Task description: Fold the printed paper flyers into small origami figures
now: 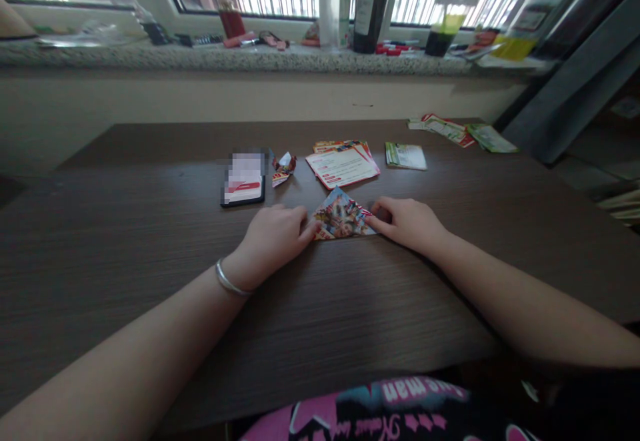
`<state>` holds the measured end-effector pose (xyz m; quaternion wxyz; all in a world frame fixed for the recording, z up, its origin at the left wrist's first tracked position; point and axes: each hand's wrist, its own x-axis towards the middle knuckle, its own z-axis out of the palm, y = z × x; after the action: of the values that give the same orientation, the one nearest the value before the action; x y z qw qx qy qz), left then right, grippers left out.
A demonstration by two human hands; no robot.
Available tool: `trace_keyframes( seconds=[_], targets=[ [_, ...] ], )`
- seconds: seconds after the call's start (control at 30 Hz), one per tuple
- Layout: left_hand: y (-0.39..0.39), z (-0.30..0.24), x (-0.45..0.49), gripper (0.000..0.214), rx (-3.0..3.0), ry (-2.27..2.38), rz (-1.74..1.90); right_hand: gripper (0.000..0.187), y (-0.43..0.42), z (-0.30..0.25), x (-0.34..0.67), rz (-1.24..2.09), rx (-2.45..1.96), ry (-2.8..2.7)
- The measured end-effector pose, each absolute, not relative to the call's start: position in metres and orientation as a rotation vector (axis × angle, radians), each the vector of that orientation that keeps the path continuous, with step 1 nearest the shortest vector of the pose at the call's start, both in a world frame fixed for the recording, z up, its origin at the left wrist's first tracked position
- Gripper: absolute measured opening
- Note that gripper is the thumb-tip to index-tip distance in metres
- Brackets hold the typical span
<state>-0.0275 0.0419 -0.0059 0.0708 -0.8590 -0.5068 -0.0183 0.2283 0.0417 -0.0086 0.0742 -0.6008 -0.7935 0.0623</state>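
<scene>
A colourful printed sheet folded into a triangle (pixel 341 216) lies flat on the dark wooden table (pixel 150 227). My left hand (pixel 273 237), a silver bangle on its wrist, presses the triangle's left corner with curled fingertips. At the right corner, my right hand (pixel 407 222) pinches the paper with its fingers closed. Both hands rest on the tabletop.
Behind the triangle lie a phone (pixel 243 179), a small folded paper piece (pixel 283 168), a stack of red and white leaflets (pixel 343 163), a green leaflet (pixel 405 156) and more leaflets (pixel 450 130) at the far right. Bottles and clutter line the windowsill (pixel 225 59).
</scene>
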Motion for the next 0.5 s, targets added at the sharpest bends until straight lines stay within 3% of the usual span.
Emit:
trace_keyframes(
  seconds=[0.5],
  targets=[
    [0.0398, -0.0064, -0.0266, 0.028, -2.498, -1.438, -0.015, 0.025, 0.0394, -0.0099, 0.2231, 0.067, -1.772, -2.505]
  ],
)
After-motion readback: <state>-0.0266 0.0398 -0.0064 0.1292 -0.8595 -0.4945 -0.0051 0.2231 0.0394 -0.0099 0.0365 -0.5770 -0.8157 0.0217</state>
